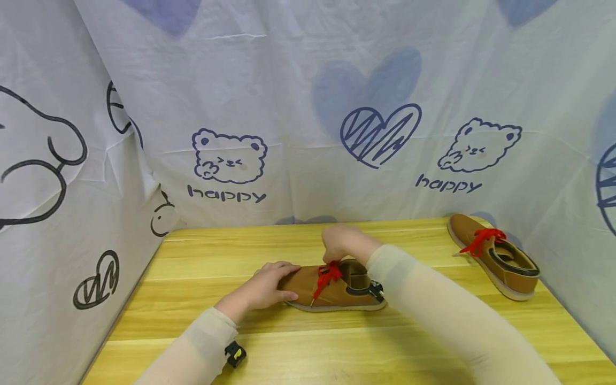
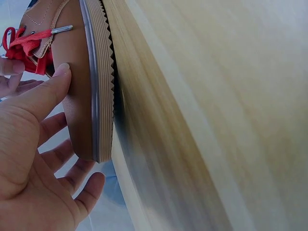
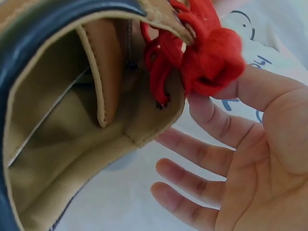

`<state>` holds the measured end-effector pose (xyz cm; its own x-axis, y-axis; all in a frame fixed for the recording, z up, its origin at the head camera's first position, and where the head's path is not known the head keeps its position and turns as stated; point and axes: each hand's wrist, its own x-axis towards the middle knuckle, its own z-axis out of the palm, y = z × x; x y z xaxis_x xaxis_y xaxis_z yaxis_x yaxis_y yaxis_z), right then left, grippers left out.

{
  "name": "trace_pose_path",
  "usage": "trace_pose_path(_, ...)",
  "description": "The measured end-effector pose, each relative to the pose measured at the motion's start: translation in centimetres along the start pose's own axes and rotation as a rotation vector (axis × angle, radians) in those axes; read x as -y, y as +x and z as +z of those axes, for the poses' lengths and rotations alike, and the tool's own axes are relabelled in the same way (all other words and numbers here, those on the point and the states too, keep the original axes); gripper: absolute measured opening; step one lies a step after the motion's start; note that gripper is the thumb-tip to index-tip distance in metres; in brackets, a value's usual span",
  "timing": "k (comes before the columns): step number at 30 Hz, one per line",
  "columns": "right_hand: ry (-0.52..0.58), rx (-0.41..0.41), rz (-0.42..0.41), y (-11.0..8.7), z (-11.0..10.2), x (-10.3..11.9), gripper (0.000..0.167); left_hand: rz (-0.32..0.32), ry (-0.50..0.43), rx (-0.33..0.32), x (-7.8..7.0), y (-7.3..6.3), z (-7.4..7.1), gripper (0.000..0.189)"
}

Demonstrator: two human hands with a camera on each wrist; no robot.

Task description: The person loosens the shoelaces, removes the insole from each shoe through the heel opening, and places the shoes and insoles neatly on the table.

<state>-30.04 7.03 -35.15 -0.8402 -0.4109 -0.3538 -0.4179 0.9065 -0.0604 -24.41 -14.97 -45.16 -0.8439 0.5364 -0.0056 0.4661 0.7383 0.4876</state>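
1 brown lace-up shoe [image 1: 308, 286]: your L hand [image 1: 267, 286], half-curled, grips toe [image 2: 84, 127]; R hand [image 1: 340, 241], tips together, pinches red lace [image 1: 327, 278]. 2nd shoe [image 1: 521, 280]: R of 1st.

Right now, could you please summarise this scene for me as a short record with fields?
left hand: holds the near shoe by its toe
right hand: pinches the laces, which are red
near shoe: brown, sole down on the table, toe to the left
other shoe: brown, red-laced, untouched, at the table's right
table: yellow wood grain
backdrop: pale printed cloth
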Motion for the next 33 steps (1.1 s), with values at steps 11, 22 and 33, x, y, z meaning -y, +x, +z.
trace_pose_path(11,0.132,-0.075,-0.015,-1.0,-2.9,-2.5,0.039,-0.016,0.003,0.006,-0.1,0.0,0.0,0.068)
trace_pose_path(22,0.316,-0.368,0.184,-0.8,-2.8,-6.9,0.034,-0.015,-0.002,0.010,0.1,0.0,0.2,0.068)
trace_pose_path(33,0.138,-0.277,0.046,-2.2,-0.9,-5.7,0.027,-0.027,-0.005,0.002,0.0,0.1,0.2,0.068)
